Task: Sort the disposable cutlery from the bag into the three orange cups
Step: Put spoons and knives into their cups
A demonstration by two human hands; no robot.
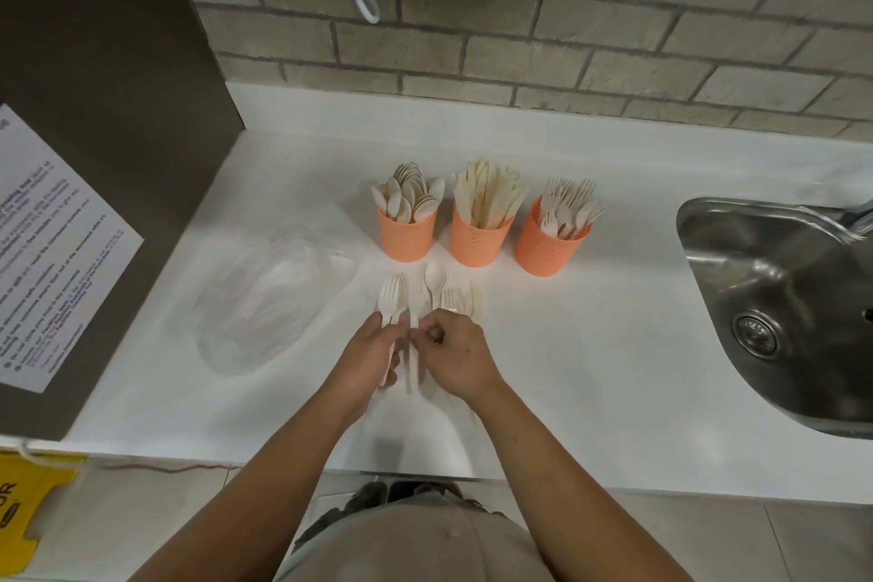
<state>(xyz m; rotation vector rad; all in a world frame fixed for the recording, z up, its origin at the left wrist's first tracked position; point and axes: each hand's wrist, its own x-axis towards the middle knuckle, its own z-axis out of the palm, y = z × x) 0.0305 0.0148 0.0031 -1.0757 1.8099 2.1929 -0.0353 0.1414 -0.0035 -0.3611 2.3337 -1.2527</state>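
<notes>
Three orange cups stand in a row on the white counter: the left cup (408, 236) holds spoons, the middle cup (478, 241) holds knives, the right cup (548, 248) holds forks. In front of them lies a small pile of pale loose cutlery (437, 293), forks and a spoon among it. My left hand (366, 357) is closed around the handles of a couple of forks (391, 298). My right hand (453, 352) pinches at cutlery handles beside it; its fingers hide what it grips. A crumpled clear plastic bag (274, 298) lies to the left.
A steel sink (784, 298) is set into the counter at the right. A brown panel with a printed notice (56, 250) borders the left side. A brick wall runs behind the counter. A yellow sign (28, 510) sits below the counter's front edge.
</notes>
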